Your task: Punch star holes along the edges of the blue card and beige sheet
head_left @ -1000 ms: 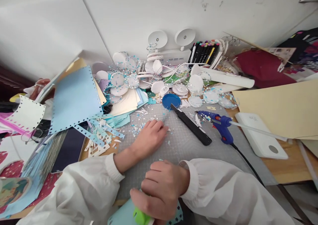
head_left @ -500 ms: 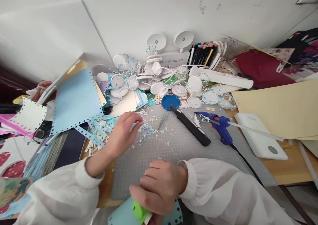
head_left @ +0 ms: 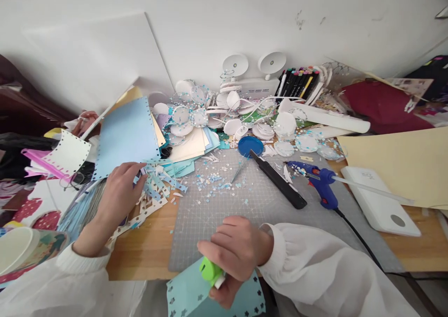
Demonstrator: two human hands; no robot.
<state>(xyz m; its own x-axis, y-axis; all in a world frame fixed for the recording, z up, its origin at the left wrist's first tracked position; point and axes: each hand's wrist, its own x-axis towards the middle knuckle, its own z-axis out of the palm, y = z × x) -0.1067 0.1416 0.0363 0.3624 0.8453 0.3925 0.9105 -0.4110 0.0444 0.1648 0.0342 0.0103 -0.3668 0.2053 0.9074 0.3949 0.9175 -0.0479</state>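
My right hand (head_left: 233, 247) is closed round a lime-green craft punch (head_left: 210, 270) with a white lower part. The punch sits over a light teal paper sheet (head_left: 189, 284) at the table's front edge, its borders pierced with small flower-shaped holes. To the left, my left hand (head_left: 121, 191) has its fingers curled over the edge of a flat dark-blue slab like a phone (head_left: 137, 181), mostly hidden beneath it. Punched paper strips (head_left: 154, 196) lie beside those fingers. Tiny white and blue paper flowers (head_left: 215, 182) are scattered over the grey cutting mat (head_left: 196, 228).
Tweezers (head_left: 240, 170) lean on a blue lid (head_left: 250, 146). Right of it lie a black utility knife (head_left: 280, 182), a blue glue gun (head_left: 324, 186) and a white box-like device (head_left: 381, 200). White discs crowd the back. A cup (head_left: 21, 251) stands at the left.
My left hand has moved left and down from above the mat onto the dark slab. My right hand still holds the punch. The view has shifted left.
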